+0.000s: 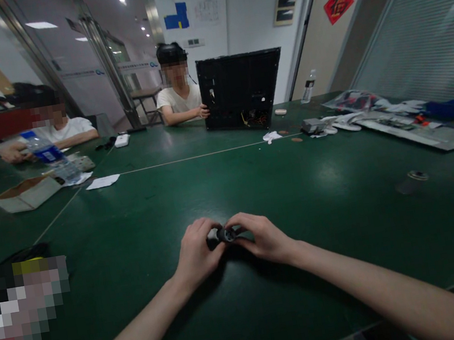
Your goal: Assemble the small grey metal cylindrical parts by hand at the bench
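Low over the green table (229,187), near its middle, my two hands meet around a small black cylindrical part (229,234). One round end of it faces me and shows a hollow or ribbed middle, too small to make out. My left hand (200,249) curls its thumb and fingers around the part's left side. From the right, my right hand (263,238) pinches it between thumb and fingers. Both forearms reach in from the bottom of the view. The fingers hide much of the part, so its exact kind cannot be told.
Across the table a person holds up a black panel (240,90); another sits at left. A water bottle (50,155) stands by an open box (28,194). At right are a dark can (413,182) and a cluttered white board (433,137). Another bottle (308,87) stands behind.
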Demonstrator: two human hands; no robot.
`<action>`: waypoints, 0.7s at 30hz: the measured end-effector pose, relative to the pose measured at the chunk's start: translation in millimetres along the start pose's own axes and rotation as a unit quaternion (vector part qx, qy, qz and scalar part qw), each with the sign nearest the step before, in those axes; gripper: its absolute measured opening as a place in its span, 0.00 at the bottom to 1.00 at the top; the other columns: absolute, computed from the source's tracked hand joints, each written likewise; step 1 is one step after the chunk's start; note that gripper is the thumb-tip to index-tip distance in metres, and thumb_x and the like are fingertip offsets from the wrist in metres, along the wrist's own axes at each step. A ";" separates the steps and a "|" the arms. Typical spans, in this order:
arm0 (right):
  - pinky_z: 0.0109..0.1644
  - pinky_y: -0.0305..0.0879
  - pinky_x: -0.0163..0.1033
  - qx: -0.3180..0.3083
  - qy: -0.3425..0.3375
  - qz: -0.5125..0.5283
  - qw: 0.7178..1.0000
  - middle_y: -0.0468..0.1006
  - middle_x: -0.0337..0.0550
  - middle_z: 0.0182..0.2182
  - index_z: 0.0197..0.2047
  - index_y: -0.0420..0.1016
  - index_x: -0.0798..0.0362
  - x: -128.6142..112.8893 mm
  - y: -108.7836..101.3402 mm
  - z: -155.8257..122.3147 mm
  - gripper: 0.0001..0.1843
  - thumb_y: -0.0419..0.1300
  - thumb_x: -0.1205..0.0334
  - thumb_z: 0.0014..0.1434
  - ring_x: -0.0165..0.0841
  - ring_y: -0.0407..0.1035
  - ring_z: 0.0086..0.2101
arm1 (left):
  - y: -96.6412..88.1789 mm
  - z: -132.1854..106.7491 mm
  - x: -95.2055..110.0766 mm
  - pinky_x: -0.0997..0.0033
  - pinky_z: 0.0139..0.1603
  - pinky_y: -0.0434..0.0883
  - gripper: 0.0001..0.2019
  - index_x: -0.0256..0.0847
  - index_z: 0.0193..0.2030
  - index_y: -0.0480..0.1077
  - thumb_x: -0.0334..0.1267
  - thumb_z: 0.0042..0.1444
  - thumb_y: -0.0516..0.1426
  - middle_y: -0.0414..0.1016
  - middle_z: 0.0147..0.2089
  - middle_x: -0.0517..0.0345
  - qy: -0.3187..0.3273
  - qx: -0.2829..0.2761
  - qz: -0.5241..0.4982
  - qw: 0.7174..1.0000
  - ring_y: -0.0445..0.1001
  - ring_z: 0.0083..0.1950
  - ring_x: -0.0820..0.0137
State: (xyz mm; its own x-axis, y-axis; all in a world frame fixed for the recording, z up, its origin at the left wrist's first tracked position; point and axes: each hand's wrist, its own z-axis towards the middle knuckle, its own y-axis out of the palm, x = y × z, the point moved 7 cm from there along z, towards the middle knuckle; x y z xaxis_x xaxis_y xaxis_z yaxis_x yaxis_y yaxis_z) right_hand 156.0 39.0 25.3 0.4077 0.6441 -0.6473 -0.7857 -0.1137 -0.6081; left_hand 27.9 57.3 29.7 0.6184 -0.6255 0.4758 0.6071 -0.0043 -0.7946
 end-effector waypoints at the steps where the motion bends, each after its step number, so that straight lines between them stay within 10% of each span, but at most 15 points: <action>1: 0.47 0.69 0.38 0.003 -0.003 0.004 1.000 0.73 0.46 0.43 0.48 0.66 0.54 0.2 -0.4 -0.1 0.16 0.58 0.73 0.56 0.32 0.69 0.43 | -1.0 -0.2 0.1 0.64 0.43 0.67 0.08 0.41 0.39 0.67 0.32 0.50 0.59 0.72 0.40 0.55 0.005 0.009 -0.001 1.000 0.69 0.42 0.63; 21: 0.48 0.70 0.40 0.041 -0.061 -0.025 0.997 0.74 0.46 0.43 0.48 0.66 0.52 -7.3 -5.6 -1.6 0.16 0.58 0.73 0.56 0.33 0.70 0.44 | -4.0 -1.6 0.7 0.59 0.48 0.67 0.11 0.42 0.42 0.68 0.31 0.50 0.59 0.72 0.45 0.54 0.031 0.047 0.007 0.998 0.70 0.47 0.61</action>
State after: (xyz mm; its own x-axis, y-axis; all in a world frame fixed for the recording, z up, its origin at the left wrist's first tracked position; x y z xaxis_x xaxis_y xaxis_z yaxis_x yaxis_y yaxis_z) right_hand 158.2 33.7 32.7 0.3904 0.7358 -0.5534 -0.8033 -0.0214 -0.5952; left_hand 25.1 55.7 32.6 0.5965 -0.6717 0.4393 0.6454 0.0761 -0.7600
